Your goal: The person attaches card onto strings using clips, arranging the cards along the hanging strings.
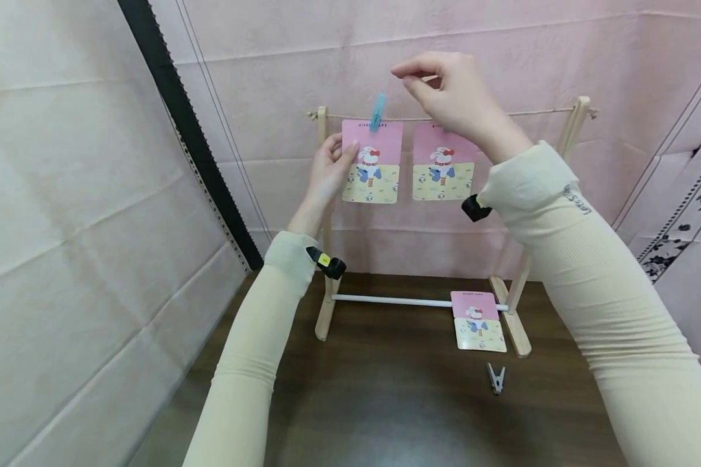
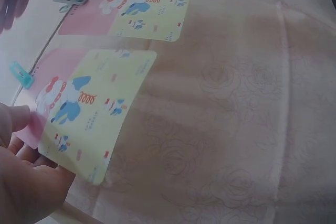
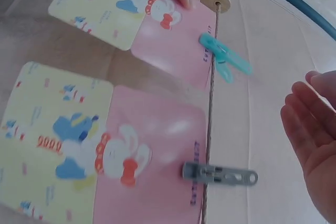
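Note:
A wooden rack (image 1: pixel 571 133) carries a string (image 1: pixel 537 112) across its top. Two pink-and-yellow cartoon cards hang from it. The left card (image 1: pixel 374 165) is held up by a teal clothespin (image 1: pixel 378 111). My left hand (image 1: pixel 346 150) pinches this card's left edge, thumb on the front (image 2: pixel 16 119). The right card (image 1: pixel 444 170) hangs from a grey clothespin (image 3: pixel 219 174), hidden behind my hand in the head view. My right hand (image 1: pixel 411 76) hovers just above the string over that card, fingers relaxed (image 3: pixel 315 129) and holding nothing.
A third card (image 1: pixel 479 321) lies on the dark wooden table (image 1: pixel 397 402) against the rack's white lower bar (image 1: pixel 391 300). A loose grey clothespin (image 1: pixel 496 377) lies in front of it. Pink cloth (image 1: pixel 502 45) hangs behind the rack.

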{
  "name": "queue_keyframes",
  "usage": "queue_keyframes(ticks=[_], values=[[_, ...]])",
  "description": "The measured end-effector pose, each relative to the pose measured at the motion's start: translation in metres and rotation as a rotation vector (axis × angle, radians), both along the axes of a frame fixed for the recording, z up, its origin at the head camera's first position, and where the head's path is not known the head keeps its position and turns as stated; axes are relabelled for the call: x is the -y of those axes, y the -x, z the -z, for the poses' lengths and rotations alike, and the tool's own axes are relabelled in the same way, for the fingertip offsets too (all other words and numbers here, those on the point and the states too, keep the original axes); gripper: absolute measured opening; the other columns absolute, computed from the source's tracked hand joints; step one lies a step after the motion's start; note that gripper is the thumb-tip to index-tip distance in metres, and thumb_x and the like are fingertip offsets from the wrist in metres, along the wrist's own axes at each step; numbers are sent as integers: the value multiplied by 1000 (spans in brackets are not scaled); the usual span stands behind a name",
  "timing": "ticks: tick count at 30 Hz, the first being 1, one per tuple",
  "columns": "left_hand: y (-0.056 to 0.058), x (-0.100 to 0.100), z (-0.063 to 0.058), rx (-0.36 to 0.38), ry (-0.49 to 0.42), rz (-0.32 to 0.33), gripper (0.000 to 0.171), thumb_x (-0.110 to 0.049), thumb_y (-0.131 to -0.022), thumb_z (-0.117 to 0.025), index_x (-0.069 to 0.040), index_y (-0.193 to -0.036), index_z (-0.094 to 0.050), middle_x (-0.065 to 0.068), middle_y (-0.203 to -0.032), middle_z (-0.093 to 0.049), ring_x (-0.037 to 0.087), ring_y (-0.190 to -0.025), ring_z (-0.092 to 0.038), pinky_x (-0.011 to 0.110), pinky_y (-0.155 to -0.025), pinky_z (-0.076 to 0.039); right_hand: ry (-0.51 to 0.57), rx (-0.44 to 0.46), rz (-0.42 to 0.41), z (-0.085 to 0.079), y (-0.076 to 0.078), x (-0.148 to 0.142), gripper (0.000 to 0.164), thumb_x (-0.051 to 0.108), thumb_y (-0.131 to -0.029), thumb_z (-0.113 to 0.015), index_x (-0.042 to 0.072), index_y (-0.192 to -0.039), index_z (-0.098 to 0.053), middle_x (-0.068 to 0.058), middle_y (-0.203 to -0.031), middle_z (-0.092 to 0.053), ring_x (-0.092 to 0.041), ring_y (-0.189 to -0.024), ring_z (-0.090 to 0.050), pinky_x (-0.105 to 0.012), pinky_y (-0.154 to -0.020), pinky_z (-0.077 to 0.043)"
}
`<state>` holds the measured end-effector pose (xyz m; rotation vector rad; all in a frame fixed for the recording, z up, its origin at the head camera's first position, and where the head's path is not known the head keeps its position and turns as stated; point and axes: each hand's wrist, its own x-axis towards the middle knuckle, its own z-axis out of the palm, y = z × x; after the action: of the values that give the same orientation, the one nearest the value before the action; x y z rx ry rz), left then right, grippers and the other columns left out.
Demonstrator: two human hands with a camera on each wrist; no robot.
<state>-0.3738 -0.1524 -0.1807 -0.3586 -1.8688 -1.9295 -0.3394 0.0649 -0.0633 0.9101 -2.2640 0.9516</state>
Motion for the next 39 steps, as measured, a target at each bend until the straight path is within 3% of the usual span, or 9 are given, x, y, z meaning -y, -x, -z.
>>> queue_keyframes(ticks=[9,17,19,23,27,31,34,39], values=[[2,4,9,64,40,4,38,-20,-102,-62,1,-133,-56,20,-125,-66,25,-107,-65,35,-93,-52,12,-26,0,18,-7,-29,27,21,-103,-55,16,-123,-74,-1,-123,-71,-7,-100,-62,-23,-88,-49],[3,11,23,126,122,1,39,-22,-101,-63,1,-133,-57,19,-123,-67,16,-100,-63,29,-85,-50,32,-57,19,36,-16,-51,25,22,-102,-58,18,-120,-76,0,-117,-73,-3,-95,-62,-21,-86,-48],[3,13,27,143,148,-1,40,-23,-102,-63,1,-133,-57,19,-123,-67,16,-99,-63,32,-88,-50,29,-60,30,40,-18,-57,25,23,-102,-58,18,-120,-76,0,-118,-73,-3,-94,-62,-20,-85,-47],[2,15,35,181,171,17,42,-26,-102,-62,0,-135,-56,18,-123,-66,19,-103,-63,39,-97,-49,34,-65,59,48,-23,-71,26,22,-102,-58,18,-120,-76,1,-117,-73,-2,-92,-62,-18,-81,-45],[2,16,43,210,191,50,45,-26,-102,-63,1,-136,-54,21,-124,-65,29,-108,-64,34,-93,-51,50,-83,86,60,-26,-89,25,22,-102,-59,18,-120,-76,2,-115,-74,1,-89,-62,-16,-77,-46],[3,18,55,239,264,89,53,-30,-101,-63,2,-141,-47,21,-128,-65,34,-114,-64,30,-91,-52,63,-66,108,76,-28,-107,25,21,-101,-60,16,-120,-75,4,-114,-74,3,-89,-62,-15,-74,-46],[2,18,67,254,312,129,61,-31,-101,-63,3,-146,-40,20,-129,-65,37,-118,-62,33,-95,-52,68,-48,129,88,-31,-120,24,21,-101,-61,15,-120,-75,7,-112,-75,5,-88,-62,-14,-72,-45],[1,18,90,287,331,184,59,-30,-100,-65,1,-145,-43,22,-125,-65,34,-111,-63,40,-98,-50,58,-28,164,106,-34,-138,24,21,-101,-62,18,-121,-75,8,-111,-74,6,-86,-62,-13,-70,-44]])
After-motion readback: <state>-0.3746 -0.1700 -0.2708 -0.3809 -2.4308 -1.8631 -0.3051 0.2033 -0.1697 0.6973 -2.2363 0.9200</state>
